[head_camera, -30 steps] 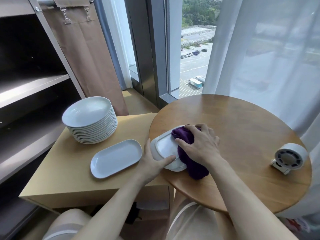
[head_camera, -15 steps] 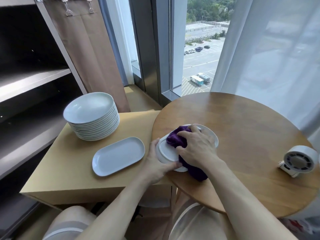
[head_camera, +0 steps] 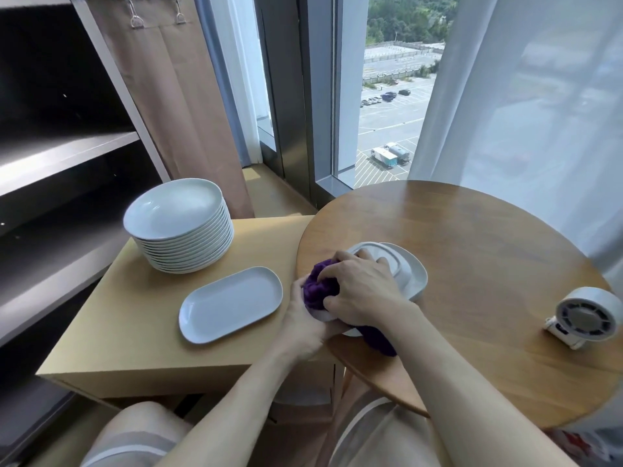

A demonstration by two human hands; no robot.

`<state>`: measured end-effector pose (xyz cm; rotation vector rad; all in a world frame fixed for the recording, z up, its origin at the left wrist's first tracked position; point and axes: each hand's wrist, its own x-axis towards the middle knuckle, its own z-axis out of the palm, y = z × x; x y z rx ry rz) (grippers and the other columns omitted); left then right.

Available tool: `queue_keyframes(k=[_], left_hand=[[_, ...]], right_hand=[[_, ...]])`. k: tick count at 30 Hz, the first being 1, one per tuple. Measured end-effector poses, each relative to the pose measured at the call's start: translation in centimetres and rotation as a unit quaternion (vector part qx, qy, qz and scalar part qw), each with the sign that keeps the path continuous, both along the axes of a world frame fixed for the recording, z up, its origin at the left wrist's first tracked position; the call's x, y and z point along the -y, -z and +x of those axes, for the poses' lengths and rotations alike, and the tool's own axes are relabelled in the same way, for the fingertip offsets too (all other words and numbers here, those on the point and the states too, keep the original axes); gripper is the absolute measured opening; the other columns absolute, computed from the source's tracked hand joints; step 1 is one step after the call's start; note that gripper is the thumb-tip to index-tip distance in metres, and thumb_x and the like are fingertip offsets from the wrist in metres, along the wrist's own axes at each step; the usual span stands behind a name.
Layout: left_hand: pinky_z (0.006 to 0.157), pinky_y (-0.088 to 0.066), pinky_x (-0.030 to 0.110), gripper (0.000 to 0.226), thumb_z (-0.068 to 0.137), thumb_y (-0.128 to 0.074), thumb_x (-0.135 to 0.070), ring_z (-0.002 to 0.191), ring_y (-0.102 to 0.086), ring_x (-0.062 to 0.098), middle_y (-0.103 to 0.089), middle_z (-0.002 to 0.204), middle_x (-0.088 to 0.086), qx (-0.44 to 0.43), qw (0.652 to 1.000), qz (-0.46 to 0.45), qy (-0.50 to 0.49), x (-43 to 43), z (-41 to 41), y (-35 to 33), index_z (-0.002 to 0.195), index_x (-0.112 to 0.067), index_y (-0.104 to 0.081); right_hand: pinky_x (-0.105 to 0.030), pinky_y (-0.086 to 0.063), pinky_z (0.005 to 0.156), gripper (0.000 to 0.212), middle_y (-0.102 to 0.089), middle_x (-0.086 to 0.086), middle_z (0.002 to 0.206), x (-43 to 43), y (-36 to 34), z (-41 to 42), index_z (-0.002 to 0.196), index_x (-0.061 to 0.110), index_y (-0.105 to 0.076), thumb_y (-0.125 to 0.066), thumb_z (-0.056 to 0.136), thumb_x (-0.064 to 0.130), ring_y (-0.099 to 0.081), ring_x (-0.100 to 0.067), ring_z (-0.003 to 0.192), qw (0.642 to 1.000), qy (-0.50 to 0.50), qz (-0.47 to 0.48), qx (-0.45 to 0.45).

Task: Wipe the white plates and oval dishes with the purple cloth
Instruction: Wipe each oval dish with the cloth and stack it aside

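A white oval dish (head_camera: pixel 406 269) lies upside down at the left edge of the round wooden table (head_camera: pixel 488 251). My right hand (head_camera: pixel 360 288) grips the purple cloth (head_camera: pixel 318 288) and presses it on the near end of that dish. My left hand (head_camera: pixel 305 323) holds the dish's near left edge, partly hidden under the cloth. A second oval dish (head_camera: pixel 231 303) lies face up on the low light-wood cabinet (head_camera: pixel 128 318). Behind it stands a stack of several round white plates (head_camera: pixel 178 227).
A small white fan (head_camera: pixel 583 315) sits at the round table's right edge. Dark shelves (head_camera: pixel 60 156) rise on the left, a brown curtain (head_camera: pixel 175 106) and window behind. My knees are below the table's edge.
The cloth and my right hand slid left and nearer along the upturned dish. The far end of the dish now shows more. My left hand stays at its near edge.
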<state>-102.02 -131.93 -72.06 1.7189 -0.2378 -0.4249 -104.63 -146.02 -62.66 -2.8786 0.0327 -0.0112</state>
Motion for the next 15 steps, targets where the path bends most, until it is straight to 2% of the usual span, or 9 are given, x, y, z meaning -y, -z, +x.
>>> queue_keyframes(k=[2,5,9,11,15], left_hand=[[0.096,-0.058,0.043,0.124,0.032,-0.103,-0.052,0.109,-0.068,0.005,-0.068,0.121,-0.014,-0.01,1.0,0.0,-0.008,0.2,-0.1,-0.3,0.137,-0.04,-0.037],[0.096,-0.057,0.034,0.12,0.033,-0.099,-0.062,0.106,-0.062,-0.004,-0.061,0.122,-0.02,-0.001,0.999,0.043,-0.013,0.2,-0.5,-0.8,0.133,-0.048,-0.035],[0.094,-0.046,0.02,0.117,0.04,-0.096,-0.059,0.114,-0.051,-0.007,-0.051,0.127,-0.023,0.017,0.997,0.068,-0.012,0.0,-0.8,-1.4,0.135,-0.048,-0.029],[0.09,-0.042,0.016,0.118,0.045,-0.099,-0.052,0.115,-0.05,-0.007,-0.048,0.127,-0.026,0.022,0.997,0.069,-0.005,0.0,-0.9,-1.7,0.141,-0.045,-0.03],[0.096,-0.041,0.018,0.122,0.05,-0.1,-0.046,0.121,-0.051,0.002,-0.046,0.131,-0.025,0.03,0.996,0.079,0.006,0.1,-0.9,-2.2,0.149,-0.037,-0.03]], right_hand=[[-0.042,-0.028,0.08,0.038,-0.048,0.009,0.109,0.7,0.1,1.0,0.12,0.044,-0.067,-0.06,0.082,0.043,-0.038,-0.022,0.102,1.0,0.03,0.001,0.0],[-0.042,-0.027,0.082,0.036,-0.046,0.007,0.111,2.4,0.1,2.5,0.12,0.042,-0.066,-0.058,0.085,0.044,-0.04,-0.026,0.111,0.996,0.086,-0.005,-0.002],[-0.043,-0.027,0.081,0.027,-0.048,0.003,0.118,5.4,-0.2,3.4,0.11,0.038,-0.066,-0.06,0.084,0.043,-0.04,-0.029,0.11,0.985,0.169,-0.007,-0.01],[-0.043,-0.028,0.082,0.029,-0.049,0.003,0.121,6.4,0.0,3.0,0.111,0.039,-0.064,-0.06,0.083,0.043,-0.04,-0.03,0.112,0.981,0.192,-0.003,-0.009],[-0.043,-0.029,0.083,0.036,-0.042,0.006,0.112,6.7,0.7,1.1,0.117,0.041,-0.063,-0.058,0.081,0.046,-0.04,-0.03,0.108,0.973,0.231,0.009,0.013]])
